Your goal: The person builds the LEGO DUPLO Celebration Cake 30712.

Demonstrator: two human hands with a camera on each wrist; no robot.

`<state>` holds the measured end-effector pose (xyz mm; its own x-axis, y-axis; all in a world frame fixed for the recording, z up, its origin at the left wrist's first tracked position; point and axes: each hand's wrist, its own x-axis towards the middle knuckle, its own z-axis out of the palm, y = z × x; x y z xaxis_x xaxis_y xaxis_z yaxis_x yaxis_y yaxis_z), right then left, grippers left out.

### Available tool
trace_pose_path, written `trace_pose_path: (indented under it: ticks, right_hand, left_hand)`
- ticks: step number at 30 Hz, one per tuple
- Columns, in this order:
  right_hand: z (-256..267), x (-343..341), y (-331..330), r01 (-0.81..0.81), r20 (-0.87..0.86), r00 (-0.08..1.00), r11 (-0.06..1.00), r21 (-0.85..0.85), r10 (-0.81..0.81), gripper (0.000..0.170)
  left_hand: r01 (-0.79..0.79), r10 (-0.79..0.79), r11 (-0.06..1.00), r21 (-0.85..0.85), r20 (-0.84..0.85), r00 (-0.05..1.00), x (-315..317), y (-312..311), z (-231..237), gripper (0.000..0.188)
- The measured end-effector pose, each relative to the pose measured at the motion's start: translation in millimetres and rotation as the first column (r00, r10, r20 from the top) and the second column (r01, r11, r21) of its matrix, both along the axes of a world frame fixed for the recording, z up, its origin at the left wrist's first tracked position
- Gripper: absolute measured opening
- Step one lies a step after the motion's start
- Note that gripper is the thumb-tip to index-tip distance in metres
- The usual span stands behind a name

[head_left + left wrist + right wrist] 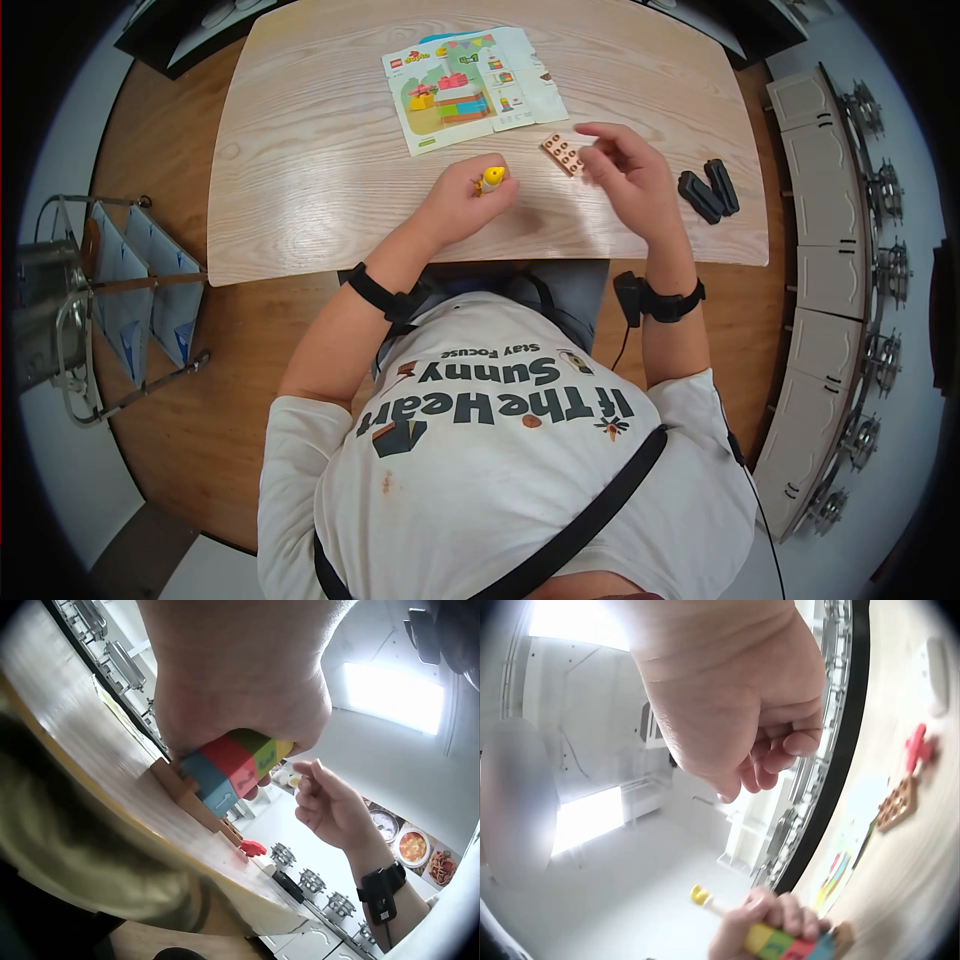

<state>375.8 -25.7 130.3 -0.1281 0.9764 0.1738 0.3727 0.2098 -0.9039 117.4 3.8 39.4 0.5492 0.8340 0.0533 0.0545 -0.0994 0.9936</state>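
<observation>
My left hand (468,200) grips a stack of toy building bricks, held upright near the table's front edge. In the left wrist view the stack shows a blue brick (208,784) marked 1, a red brick (231,763), a green brick (253,747) and a yellow one (283,750). A yellow top piece (699,894) sits on a white stem above the fist. My right hand (630,180) hovers over the table with fingers loosely bent, holding nothing. Beside its fingertips in the head view lies a brown studded plate (562,154). A red toy piece (917,748) lies near that plate.
A picture instruction booklet (470,90) lies open at the back of the wooden table (300,150). Two black objects (708,192) sit to the right of my right hand. A white object (934,675) is on the tabletop. A metal trolley (130,290) stands left.
</observation>
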Motion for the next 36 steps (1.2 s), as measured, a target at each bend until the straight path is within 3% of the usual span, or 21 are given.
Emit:
trace_pose_path:
  ticks: [5,8,12,19,23,26,32,35,36]
  right_hand:
    - [-41,81,-17,0.310,-0.010,0.950,0.949,-0.055,-0.311,0.021]
    - [-46,105,-35,0.393,0.135,0.914,0.918,-0.053,-0.383,0.021]
    - [-64,109,-43,0.390,0.050,0.921,0.915,-0.104,-0.386,0.024]
    - [-62,92,-32,0.376,0.307,0.882,0.927,-0.001,-0.357,0.035]
    - [-78,95,-21,0.302,0.260,0.915,0.951,0.064,-0.308,0.045]
    - [-94,107,-16,0.249,0.329,0.911,0.967,0.042,-0.249,0.045]
    - [-78,109,-25,0.323,0.353,0.891,0.945,-0.052,-0.285,0.044]
    - [-48,81,-35,0.252,0.226,0.946,0.966,-0.055,-0.233,0.043]
    - [-38,65,-36,0.163,0.201,0.967,0.986,-0.027,-0.155,0.042]
  left_hand:
    - [0.000,0.000,1.000,0.001,0.019,1.000,-4,-1,-5,0.016]
    - [0.001,-0.001,1.000,-0.014,-0.011,1.000,-5,-2,-3,0.016]
    - [-0.029,0.025,0.996,-0.085,-0.042,0.999,-2,-6,7,0.016]
    - [-0.010,0.011,0.998,-0.055,0.007,1.000,-4,-8,2,0.015]
    - [-0.009,0.009,1.000,-0.023,0.016,1.000,-6,-11,-2,0.015]
    - [-0.010,0.010,1.000,0.013,-0.014,1.000,-7,-10,-3,0.014]
    - [-0.001,0.001,1.000,0.014,-0.004,1.000,-6,-10,-4,0.015]
    - [-0.001,0.001,1.000,0.028,-0.006,1.000,-7,-9,-5,0.014]
    - [-0.001,0.001,0.999,0.035,-0.014,1.000,-7,-9,-5,0.014]
